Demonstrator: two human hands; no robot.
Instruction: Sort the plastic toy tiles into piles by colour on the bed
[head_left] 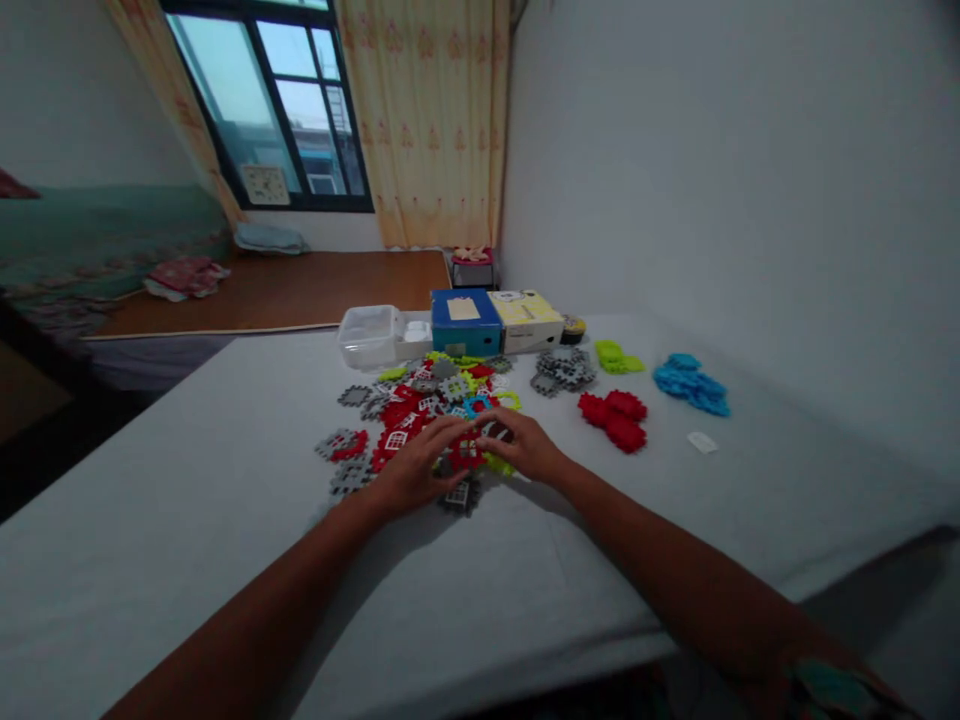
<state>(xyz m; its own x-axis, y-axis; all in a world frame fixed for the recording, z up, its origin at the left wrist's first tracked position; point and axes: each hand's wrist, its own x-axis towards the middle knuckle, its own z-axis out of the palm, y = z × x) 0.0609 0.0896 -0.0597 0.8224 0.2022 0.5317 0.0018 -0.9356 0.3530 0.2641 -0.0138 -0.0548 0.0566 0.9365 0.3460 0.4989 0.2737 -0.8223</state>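
My left hand (418,467) arches, spread, over mixed pieces (402,408) | my right hand (526,446) alongside, whether pinching I cannot tell | red pile (616,416) right, blue box (466,332) far

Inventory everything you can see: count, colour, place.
Toothed plastic tile heap: one, multicoloured, centre
Toothed plastic tile piles: four, grey, lime, red, blue, right
Flat slip: one, white, right
Clear plastic tub: one, transparent, behind heap
Cardboard boxes: two, blue, yellow-white, behind heap
Cloth-covered surface: one, white, foreground
Patterned fabric curtains: two, yellow, window
Glass window: one, dark-framed, back left
Low platform: one, brown, back left
Draped fabric: one, green, left
Left hand, right hand: two, bare, at heap
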